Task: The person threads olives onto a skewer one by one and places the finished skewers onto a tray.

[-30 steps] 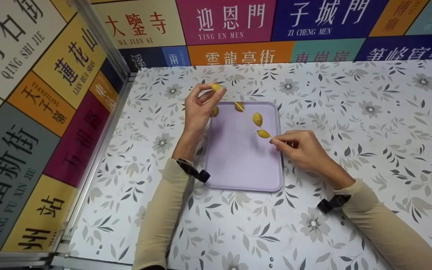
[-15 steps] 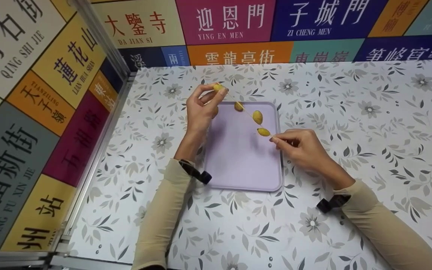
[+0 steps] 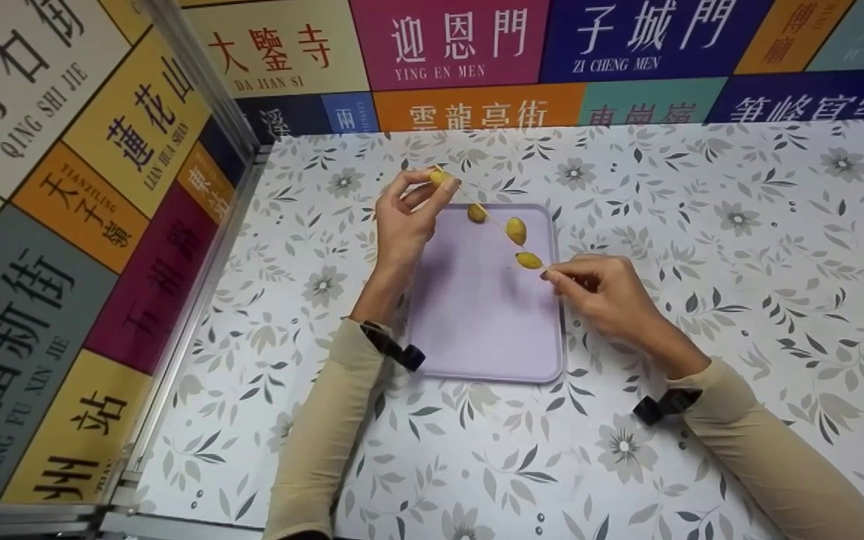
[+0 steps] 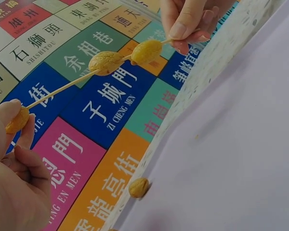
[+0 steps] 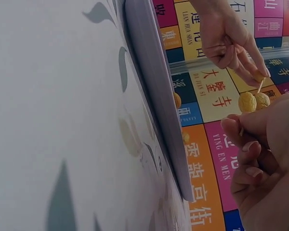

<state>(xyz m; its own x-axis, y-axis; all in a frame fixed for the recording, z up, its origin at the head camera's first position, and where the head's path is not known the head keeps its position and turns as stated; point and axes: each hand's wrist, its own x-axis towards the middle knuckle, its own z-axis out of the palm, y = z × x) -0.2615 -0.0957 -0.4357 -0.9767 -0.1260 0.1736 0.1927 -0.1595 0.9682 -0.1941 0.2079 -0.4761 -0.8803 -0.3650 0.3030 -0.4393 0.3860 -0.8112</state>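
In the head view, my left hand [image 3: 406, 217] pinches a small wrinkled yellow fruit [image 3: 439, 178] at the far end of a thin wooden skewer [image 3: 493, 220]. The near end is held between thumb and fingertips by my right hand [image 3: 601, 292]. Two more yellow fruits sit on the skewer near the right hand, one oval [image 4: 146, 52] and the other wrinkled [image 4: 106, 63], side by side in the left wrist view. Between these and the left hand, a stretch of skewer is bare. Below lies a lilac tray [image 3: 488, 322], with a loose fruit [image 3: 476, 214] at its far edge.
The tray rests on a table [image 3: 702, 225] with a floral cover. Panels printed with place names stand behind it [image 3: 469, 45] and on the left [image 3: 147, 150]. In the right wrist view, two fruits [image 5: 177, 100] show beyond the tray's rim.
My left hand has shifted slightly right, with the fruit it pinches. The right hand and its skewer end have risen a little in the head view. A loose fruit beside the left hand is now hidden there.
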